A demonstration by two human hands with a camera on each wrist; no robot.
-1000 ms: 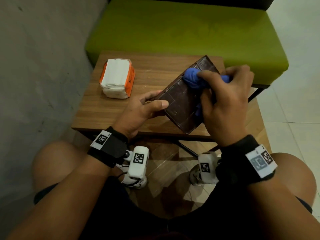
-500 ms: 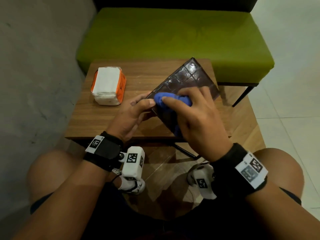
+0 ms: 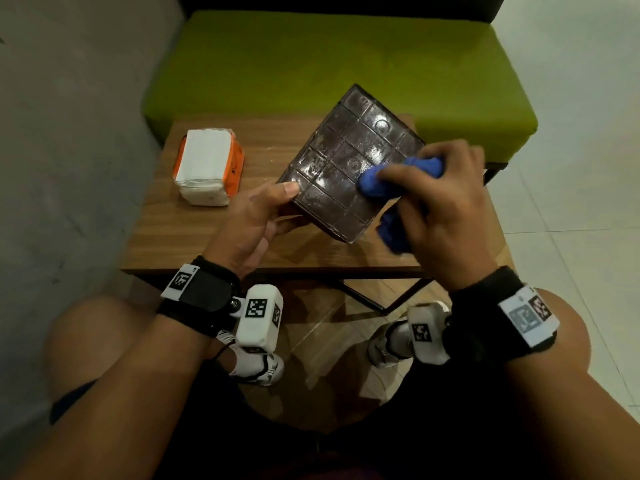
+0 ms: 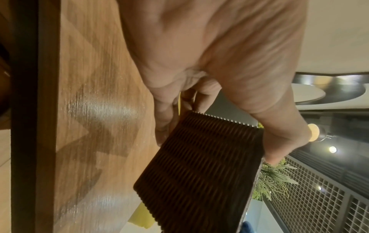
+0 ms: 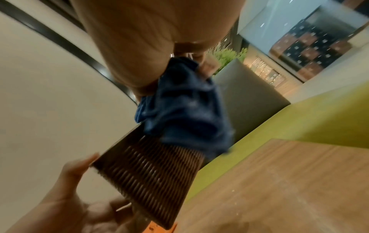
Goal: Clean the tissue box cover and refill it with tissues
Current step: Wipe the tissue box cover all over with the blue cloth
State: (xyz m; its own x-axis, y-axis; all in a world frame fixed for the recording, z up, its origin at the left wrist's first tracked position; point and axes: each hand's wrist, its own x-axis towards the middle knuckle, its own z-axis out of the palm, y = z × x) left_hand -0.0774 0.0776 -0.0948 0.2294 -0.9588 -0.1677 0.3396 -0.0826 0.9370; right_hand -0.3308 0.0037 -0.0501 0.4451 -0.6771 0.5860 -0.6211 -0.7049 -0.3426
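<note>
Both hands work over the wooden table: the left hand grips the tissue box cover, now tilted up above the near edge, while the right hand, clamped on the blue cloth, has slid its wiping back rightward, so cleaning continues and the tissue pack waits near the far-left corner.

We see a small wooden table in front of a green bench. 1 tissue pack, white with orange wrap, lies on its far left part.
</note>
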